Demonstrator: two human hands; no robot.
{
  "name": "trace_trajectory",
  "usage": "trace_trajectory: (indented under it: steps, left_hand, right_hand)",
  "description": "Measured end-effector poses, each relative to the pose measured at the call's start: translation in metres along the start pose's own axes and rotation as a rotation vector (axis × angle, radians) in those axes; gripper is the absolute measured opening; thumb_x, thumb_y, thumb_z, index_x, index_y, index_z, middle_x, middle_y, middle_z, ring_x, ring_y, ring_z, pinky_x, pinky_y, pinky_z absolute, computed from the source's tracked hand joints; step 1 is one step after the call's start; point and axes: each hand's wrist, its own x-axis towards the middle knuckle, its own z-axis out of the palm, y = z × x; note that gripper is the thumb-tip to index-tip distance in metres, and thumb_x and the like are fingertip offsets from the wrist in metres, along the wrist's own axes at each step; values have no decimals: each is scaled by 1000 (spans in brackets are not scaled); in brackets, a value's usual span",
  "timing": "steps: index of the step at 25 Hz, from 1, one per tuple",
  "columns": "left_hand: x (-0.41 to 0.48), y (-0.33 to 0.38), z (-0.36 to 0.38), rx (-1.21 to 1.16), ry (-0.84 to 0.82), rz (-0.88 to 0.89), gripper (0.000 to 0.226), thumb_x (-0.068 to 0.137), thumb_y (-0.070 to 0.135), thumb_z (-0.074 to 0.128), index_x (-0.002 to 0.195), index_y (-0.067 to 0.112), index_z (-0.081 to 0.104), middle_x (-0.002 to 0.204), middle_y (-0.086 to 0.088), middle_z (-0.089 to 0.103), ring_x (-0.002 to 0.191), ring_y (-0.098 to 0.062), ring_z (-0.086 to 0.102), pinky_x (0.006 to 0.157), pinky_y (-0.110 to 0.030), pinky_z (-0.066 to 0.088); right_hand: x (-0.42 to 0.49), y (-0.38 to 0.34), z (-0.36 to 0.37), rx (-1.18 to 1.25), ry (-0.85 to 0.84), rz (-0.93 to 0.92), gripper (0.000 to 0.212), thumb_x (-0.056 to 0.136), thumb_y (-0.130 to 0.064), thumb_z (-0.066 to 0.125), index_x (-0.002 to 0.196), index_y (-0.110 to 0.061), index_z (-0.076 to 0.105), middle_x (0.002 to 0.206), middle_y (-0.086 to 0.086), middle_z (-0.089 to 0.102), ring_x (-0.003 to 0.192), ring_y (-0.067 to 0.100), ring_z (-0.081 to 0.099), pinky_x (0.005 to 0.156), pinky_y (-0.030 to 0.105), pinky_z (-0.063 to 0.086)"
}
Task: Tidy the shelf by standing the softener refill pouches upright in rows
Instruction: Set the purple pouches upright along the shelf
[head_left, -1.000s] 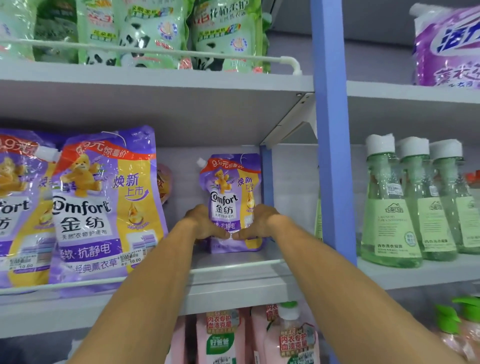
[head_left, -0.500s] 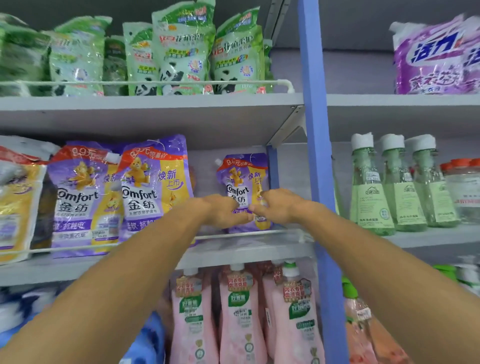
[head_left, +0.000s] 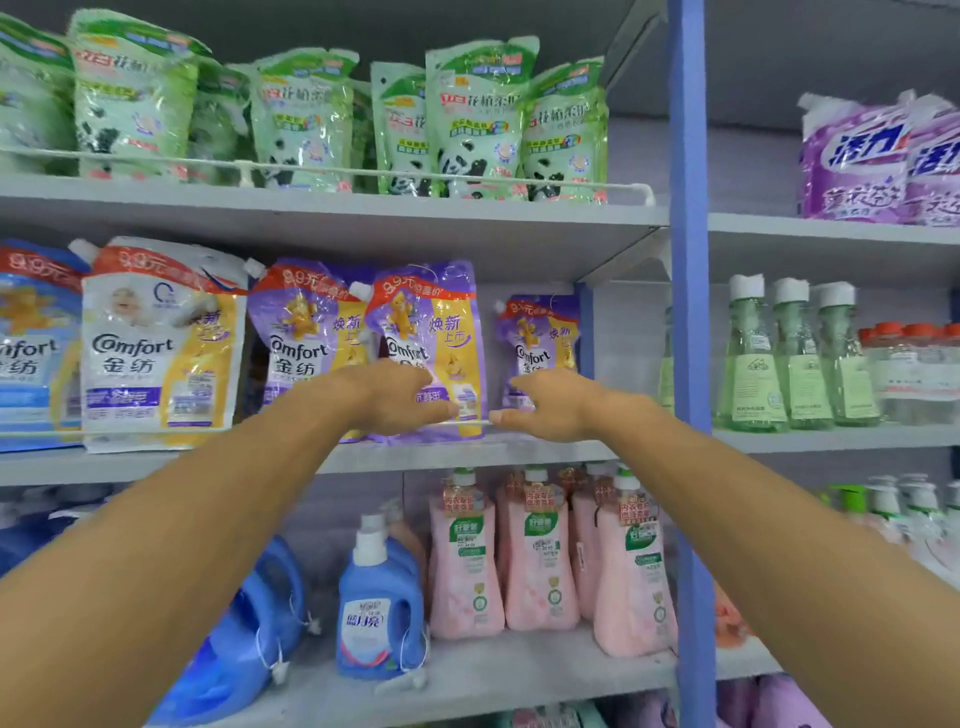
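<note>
- you are facing a shop's middle shelf (head_left: 519, 453), with a blue post (head_left: 688, 364) rising along its right end.
- just left of the blue post, a lone purple pouch (head_left: 540, 338) is standing upright, set back on the board.
- further left of the post, a front purple pouch (head_left: 441, 332) and a second purple pouch (head_left: 306, 332) are leaning at the wire rail (head_left: 130, 430), and a white pouch (head_left: 156, 343) is standing beyond them.
- your left hand (head_left: 395, 397) is reaching across the front purple pouch, its fingers loosely stretched toward the post and gripping nothing; i cannot tell if it is touching.
- your right hand (head_left: 550, 402) is hovering nearer the post, before the lone purple pouch, fingers relaxed and holding nothing.
- right of the post, green bottles (head_left: 789, 358) are standing in a row.
</note>
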Motion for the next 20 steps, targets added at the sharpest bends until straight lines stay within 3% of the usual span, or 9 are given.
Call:
trace_trajectory:
  steps: [4, 6, 11, 14, 16, 20]
  left_hand:
    - [-28, -41, -15, -24, 13, -92, 82, 99, 73, 40, 152, 11, 48, 154, -12, 53, 136, -33, 54, 115, -48, 42]
    - [-34, -53, -21, -40, 19, -141, 83, 99, 72, 38, 156, 12, 44, 159, -13, 48, 142, -34, 49, 117, -47, 39]
    - [-20, -55, -15, -96, 12, -175, 81, 101, 70, 37, 154, 10, 46, 158, -13, 49, 142, -33, 48, 117, -47, 38]
    - [6, -44, -5, -156, 41, -170, 67, 102, 68, 40, 122, 8, 63, 122, -16, 66, 109, -26, 63, 96, -42, 47]
    - [20, -36, 1, -211, 82, -190, 64, 100, 67, 46, 102, 5, 62, 95, -11, 58, 83, -17, 55, 83, -38, 45]
    - [40, -34, 20, -409, 173, -181, 58, 96, 57, 64, 83, 1, 57, 87, -22, 59, 83, -25, 57, 77, -41, 48]
  right_hand:
    - [9, -36, -8, -29, 5, -6, 67, 98, -69, 45, 106, -4, 62, 95, 9, 64, 90, 30, 61, 78, 42, 49]
    - [15, -44, -12, -33, 8, 2, 62, 99, -68, 45, 100, -8, 59, 86, 3, 56, 86, 26, 57, 79, 42, 49]
    - [39, -31, -9, 5, 32, 21, 61, 99, -67, 46, 102, -8, 63, 97, 10, 65, 90, 26, 64, 83, 44, 54]
    - [53, -17, -2, 46, 59, 42, 55, 100, -65, 46, 93, -13, 60, 89, 7, 63, 79, 20, 58, 73, 37, 45]
    - [63, -9, 5, 69, 85, 45, 60, 100, -64, 47, 96, -6, 62, 86, 9, 61, 79, 23, 57, 73, 38, 46]
    - [92, 3, 26, 227, 156, 36, 53, 97, -62, 56, 86, -10, 56, 76, 5, 54, 75, 24, 56, 67, 39, 45]
